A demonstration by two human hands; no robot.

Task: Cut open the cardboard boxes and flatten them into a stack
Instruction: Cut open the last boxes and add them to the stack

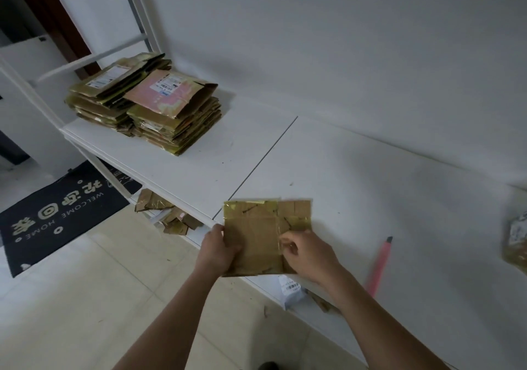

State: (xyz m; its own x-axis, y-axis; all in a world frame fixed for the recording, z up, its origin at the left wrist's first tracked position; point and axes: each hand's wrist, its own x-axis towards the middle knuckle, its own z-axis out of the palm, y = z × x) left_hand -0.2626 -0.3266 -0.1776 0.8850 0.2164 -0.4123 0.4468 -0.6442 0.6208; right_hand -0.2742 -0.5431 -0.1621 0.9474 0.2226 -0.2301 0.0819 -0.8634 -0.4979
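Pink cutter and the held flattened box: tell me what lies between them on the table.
Head view: between the pink cutter and the flattened box is bare white table, crossed only by the right hand and wrist.

Black welcome mat (61,212) on pale tiled floor (94,298), beside white table (199,167); white wall (342,41) behind.

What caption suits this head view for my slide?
Both hands hold a flattened cardboard box near the stack.

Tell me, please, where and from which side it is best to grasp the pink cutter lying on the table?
Grip the pink cutter at mid-handle, from above with the right hand. It lies flat with its dark tip pointing away, so the handle end is nearest.
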